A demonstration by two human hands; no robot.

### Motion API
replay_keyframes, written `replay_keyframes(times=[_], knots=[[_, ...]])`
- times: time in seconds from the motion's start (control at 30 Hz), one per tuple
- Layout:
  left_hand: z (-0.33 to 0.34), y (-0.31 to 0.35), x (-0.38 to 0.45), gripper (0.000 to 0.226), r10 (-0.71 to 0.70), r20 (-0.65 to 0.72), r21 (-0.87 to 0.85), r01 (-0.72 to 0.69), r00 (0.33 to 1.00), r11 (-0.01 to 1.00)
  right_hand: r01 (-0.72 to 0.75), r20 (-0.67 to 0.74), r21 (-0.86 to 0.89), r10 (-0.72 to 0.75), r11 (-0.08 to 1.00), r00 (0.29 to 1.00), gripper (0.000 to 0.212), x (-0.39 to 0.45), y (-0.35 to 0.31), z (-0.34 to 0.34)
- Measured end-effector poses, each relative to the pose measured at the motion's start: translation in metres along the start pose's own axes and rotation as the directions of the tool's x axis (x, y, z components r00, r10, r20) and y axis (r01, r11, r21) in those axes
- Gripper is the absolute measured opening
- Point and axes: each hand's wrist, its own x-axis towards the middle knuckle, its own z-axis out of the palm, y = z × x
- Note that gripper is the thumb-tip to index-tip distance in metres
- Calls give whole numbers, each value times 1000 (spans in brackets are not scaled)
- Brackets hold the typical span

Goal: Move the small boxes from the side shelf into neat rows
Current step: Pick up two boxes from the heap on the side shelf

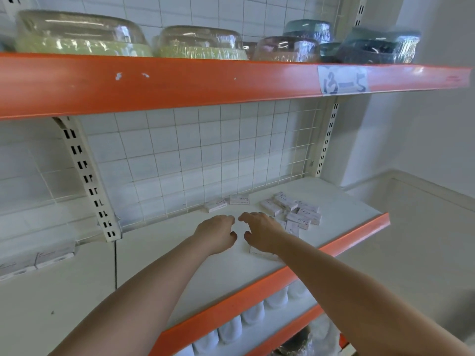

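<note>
Both hands are held low over the white shelf [231, 273], close together, fingers loosely curled. Left hand [217, 233]: released grip, nothing held. Right hand [262, 233]: fingers curled the same way, nothing seen in the grip; one small box [261, 254] lies under its wrist, contact cannot be told. Loose pile of small boxes [293, 211] sits just right of the right hand, jumbled, some stacked at angles. Two boxes [227, 202] are set side by side past the fingertips, against the wire grid back [205, 155]. More boxes [36, 262] are seen far left of the left hand, on the neighbouring shelf.
</note>
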Motion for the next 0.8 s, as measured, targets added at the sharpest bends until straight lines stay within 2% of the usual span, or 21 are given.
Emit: replay_keyframes(times=[0.33, 0.57, 0.8], knots=[[6, 21, 40, 46, 71, -17, -9, -72, 997, 997, -111, -15, 9, 111, 994, 994, 50, 15, 37, -7], [17, 46, 71, 50, 39, 8, 2, -39, 999, 999, -92, -30, -50, 90, 995, 995, 48, 32, 82, -15], [27, 78, 106, 43, -36, 36, 12, 36, 999, 999, -82, -45, -74, 79, 994, 996, 43, 54, 139, -28]])
